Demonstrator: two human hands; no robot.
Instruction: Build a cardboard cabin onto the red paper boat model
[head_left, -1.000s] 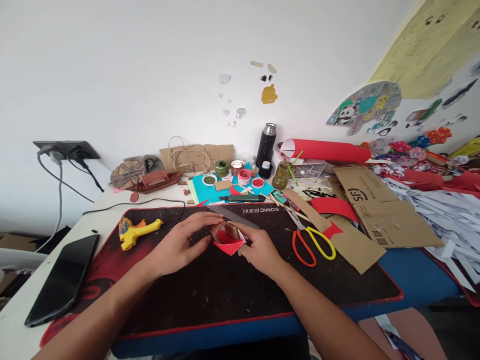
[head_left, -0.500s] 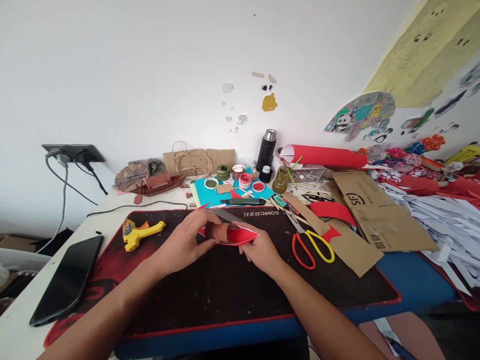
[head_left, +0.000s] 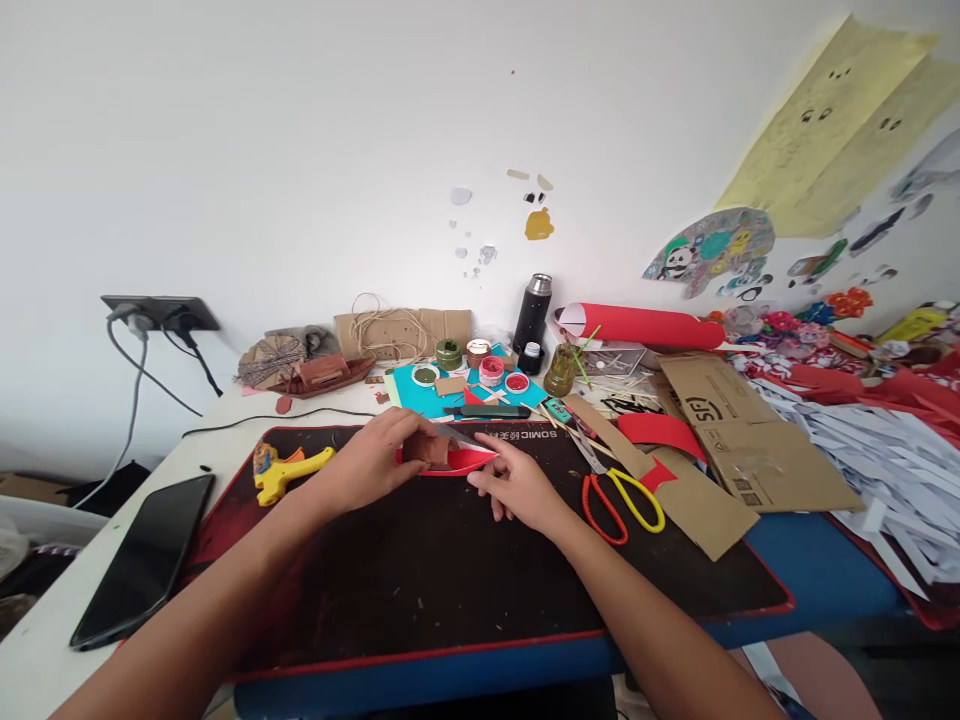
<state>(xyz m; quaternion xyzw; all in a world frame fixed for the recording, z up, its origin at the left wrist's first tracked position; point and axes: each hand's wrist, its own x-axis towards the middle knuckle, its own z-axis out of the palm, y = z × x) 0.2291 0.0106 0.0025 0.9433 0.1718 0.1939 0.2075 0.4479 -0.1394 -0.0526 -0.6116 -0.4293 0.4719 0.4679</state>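
Note:
A small boat-shaped red paper piece [head_left: 469, 461] is held just above the dark desk mat [head_left: 420, 570]. Inside it sits a curved brown cardboard piece [head_left: 439, 452]. My left hand [head_left: 386, 455] is closed around the left end, fingers over the far side and thumb on the near side. The pointed right end is pinched between the thumb and fingers of my right hand [head_left: 514, 480]. Behind both hands lies a steel ruler [head_left: 457, 433], partly covered. Scissors with red and yellow handles [head_left: 616, 495] rest to the right of my right hand.
A yellow glue gun [head_left: 289, 472] and a black phone [head_left: 142, 560] lie left. At the back stand open paint jars [head_left: 491, 370], a utility knife [head_left: 487, 411] on blue paper, a black flask [head_left: 534, 310] and a brown model boat [head_left: 322, 373]. Cardboard [head_left: 757, 440] and white paper strips [head_left: 885, 470] are right.
The red paper boat and both hands have shifted slightly left and up in view. My right hand's fingers have moved at the pointed end. The camera view has tilted a little.

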